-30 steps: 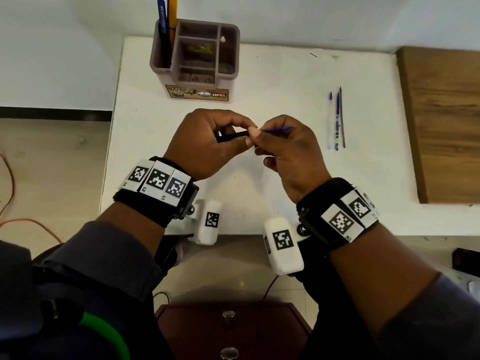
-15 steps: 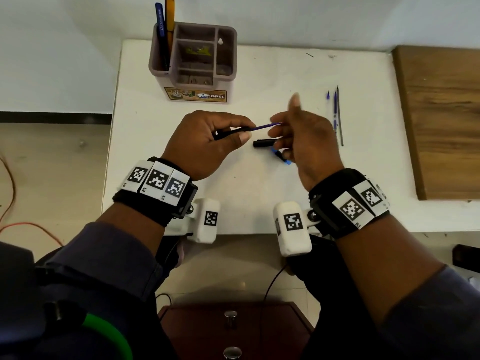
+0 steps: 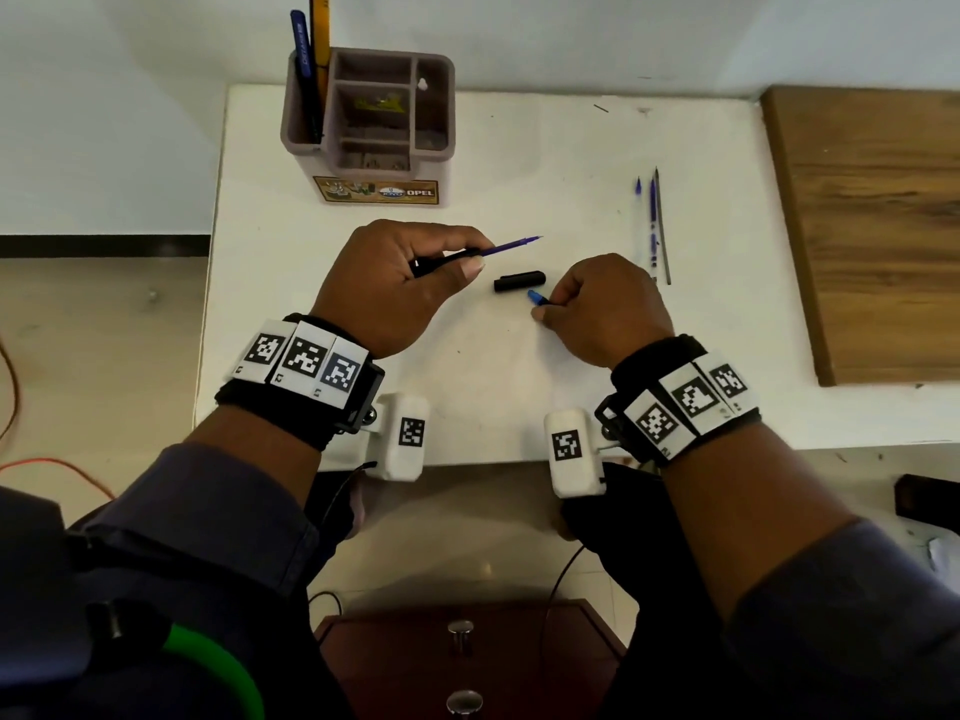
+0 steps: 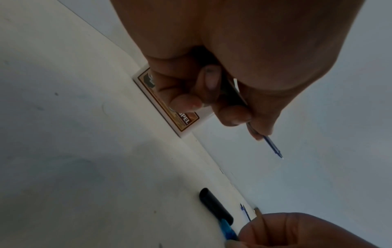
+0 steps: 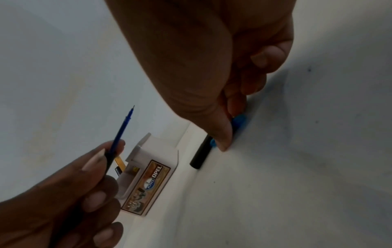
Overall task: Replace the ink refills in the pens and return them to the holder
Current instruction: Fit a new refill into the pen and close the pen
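Lowered to the counter (image 3: 519, 397), right hand (image 3: 602, 309) now pinches the blue tip (image 3: 537, 298) beside the cap (image 3: 519, 281), while left hand (image 3: 395, 288) grips the barrel (image 3: 441, 261), refill (image 3: 511, 245) pointing rightward toward it.

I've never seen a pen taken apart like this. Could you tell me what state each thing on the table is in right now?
Pen barrel: gripped in left hand, refill sticking out.
Black cap: off, lying on table.
Blue tip piece: pinched by right hand at the table.
Spare refills: lying loose.
Holder: upright, two pens in one compartment.
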A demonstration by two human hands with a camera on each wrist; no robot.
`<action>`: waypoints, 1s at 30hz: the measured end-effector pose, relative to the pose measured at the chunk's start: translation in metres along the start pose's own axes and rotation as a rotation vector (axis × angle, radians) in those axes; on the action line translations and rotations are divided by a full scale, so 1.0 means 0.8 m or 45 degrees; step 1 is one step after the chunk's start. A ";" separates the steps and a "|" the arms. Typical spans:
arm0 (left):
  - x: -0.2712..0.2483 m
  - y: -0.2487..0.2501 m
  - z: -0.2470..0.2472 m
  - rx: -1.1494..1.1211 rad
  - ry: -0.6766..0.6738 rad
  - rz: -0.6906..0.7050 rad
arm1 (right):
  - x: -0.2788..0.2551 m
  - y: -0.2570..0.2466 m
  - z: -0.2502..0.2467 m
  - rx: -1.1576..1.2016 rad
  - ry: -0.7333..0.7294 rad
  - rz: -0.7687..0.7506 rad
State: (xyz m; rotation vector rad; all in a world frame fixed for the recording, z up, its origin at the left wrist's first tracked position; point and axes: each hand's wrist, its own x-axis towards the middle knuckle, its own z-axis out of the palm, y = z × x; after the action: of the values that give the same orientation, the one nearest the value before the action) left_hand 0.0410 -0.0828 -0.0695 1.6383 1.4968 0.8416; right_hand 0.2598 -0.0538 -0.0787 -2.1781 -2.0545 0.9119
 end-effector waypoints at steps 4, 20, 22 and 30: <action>0.000 -0.002 -0.001 0.004 -0.006 0.002 | -0.007 -0.006 -0.011 0.251 0.048 -0.118; 0.003 -0.002 0.006 -0.005 -0.016 -0.005 | -0.015 -0.024 -0.028 1.378 0.336 -0.041; 0.003 -0.002 0.007 0.001 -0.018 -0.003 | -0.017 -0.024 -0.027 1.398 0.316 -0.033; 0.004 -0.001 0.006 0.012 -0.014 0.014 | -0.020 -0.030 -0.025 1.346 0.246 -0.036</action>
State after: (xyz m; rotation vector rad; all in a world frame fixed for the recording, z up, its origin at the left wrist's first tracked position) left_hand 0.0452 -0.0801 -0.0731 1.6570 1.4877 0.8316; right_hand 0.2469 -0.0576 -0.0467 -1.5361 -1.0675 1.2956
